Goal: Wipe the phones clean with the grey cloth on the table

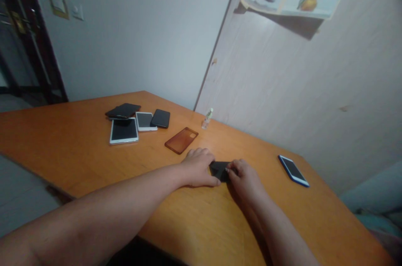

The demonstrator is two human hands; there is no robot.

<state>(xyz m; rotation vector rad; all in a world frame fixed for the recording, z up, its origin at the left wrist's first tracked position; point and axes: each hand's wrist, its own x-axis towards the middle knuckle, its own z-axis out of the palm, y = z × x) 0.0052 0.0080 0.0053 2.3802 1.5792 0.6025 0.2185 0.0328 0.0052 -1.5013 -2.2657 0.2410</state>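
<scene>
On the wooden table (pixel 188 211), a black phone (pixel 219 169) lies flat between my two hands. My left hand (pixel 197 170) grips it from the left, thumb along the near side and fingers along the far side. At the phone's right part, my right hand (pixel 246 180) is closed in a pinch, with a tiny pale spot at the fingertips; what it holds is too small to make out. Just beyond my left hand lies a clear brown phone case (pixel 181 140). A small clear bottle (pixel 207 118) stands upright behind that case.
At the back left, a white tablet (pixel 124 130), a white phone (pixel 144 121), a black phone (pixel 161 118) and a dark folded case (pixel 124 110) lie grouped, partly overlapping. A blue-edged phone (pixel 293 170) rests at the right. Walls (pixel 141 40) border the table's far side.
</scene>
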